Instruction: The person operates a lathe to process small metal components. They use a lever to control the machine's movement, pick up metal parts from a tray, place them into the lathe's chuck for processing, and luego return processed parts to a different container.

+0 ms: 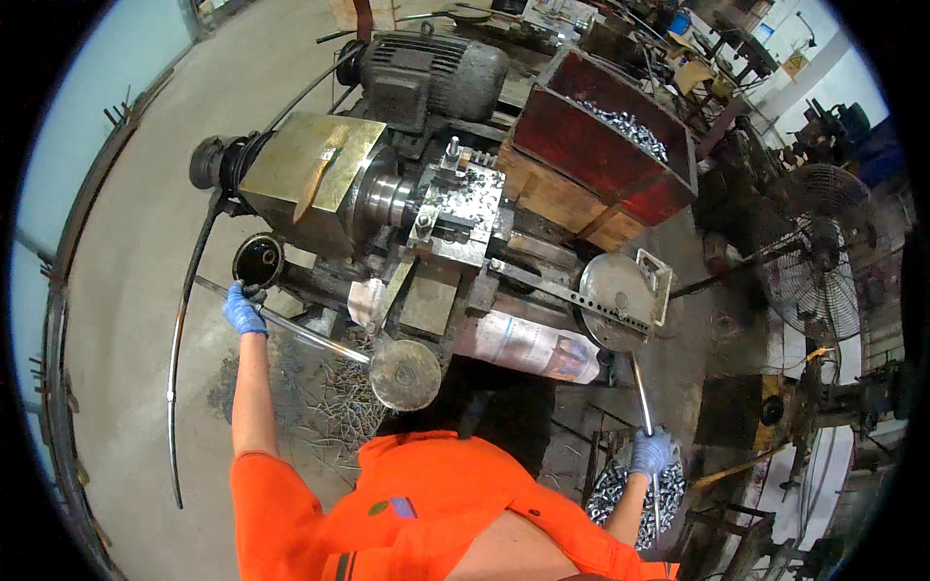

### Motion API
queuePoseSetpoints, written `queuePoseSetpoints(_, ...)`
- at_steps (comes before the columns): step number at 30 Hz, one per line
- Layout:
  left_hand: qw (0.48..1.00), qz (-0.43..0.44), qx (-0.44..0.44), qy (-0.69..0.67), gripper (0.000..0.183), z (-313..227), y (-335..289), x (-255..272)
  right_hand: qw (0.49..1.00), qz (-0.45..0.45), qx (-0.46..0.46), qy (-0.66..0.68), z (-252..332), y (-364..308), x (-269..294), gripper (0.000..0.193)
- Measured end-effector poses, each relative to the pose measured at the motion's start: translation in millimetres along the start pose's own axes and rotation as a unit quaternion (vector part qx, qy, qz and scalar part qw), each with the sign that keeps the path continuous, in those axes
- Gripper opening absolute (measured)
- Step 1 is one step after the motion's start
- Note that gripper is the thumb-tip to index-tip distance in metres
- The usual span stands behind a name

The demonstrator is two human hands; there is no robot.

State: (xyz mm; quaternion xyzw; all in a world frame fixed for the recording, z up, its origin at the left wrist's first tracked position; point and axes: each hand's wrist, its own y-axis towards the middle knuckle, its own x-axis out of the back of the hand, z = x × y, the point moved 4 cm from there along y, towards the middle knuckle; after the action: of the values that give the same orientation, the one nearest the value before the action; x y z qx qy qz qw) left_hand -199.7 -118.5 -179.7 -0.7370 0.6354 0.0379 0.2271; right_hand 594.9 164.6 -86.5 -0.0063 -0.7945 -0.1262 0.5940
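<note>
At the left, my left hand [244,308], in a blue glove, is closed round a slanting metal lever [315,336] near its outer end. That lever runs down to a round metal disc [405,376] at the front of a small lathe [387,198]. My right hand [652,452], also gloved, grips an upright steel rod [640,392] below a larger round plate [617,289]. A bar with a row of holes [567,292] reaches from the tool slide [465,208] to this plate. Small chips lie scattered over the slide.
Behind the lathe are a dark motor [431,77] and a red bin [591,140] of metal parts on wood. A brush [315,184] lies on the brass-coloured housing [281,174]. Shavings [339,407] cover the floor. Metal parts [605,494] fill a container beneath my right hand. A fan [819,257] stands right.
</note>
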Motion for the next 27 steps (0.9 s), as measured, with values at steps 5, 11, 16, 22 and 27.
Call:
queuePoseSetpoints(5,1.000,0.006,0.011,0.001,0.018,9,10,5,0.998,0.056,-0.009,-0.026,-15,68,-18,0.041)
queuePoseSetpoints(11,0.998,0.042,0.035,-0.034,0.017,21,12,12,0.996,0.067,-0.020,-0.054,8,188,-27,0.040)
queuePoseSetpoints(16,0.999,0.009,0.037,0.028,0.018,21,0,4,0.995,0.072,-0.032,-0.065,68,250,-20,0.056)
queuePoseSetpoints(22,0.982,0.128,0.075,0.114,0.033,9,-24,-13,0.995,-0.063,0.056,0.058,79,222,-31,0.065)
queuePoseSetpoints(27,0.991,0.085,0.095,-0.051,0.037,56,39,55,0.993,-0.006,0.046,0.108,55,115,-30,0.069)
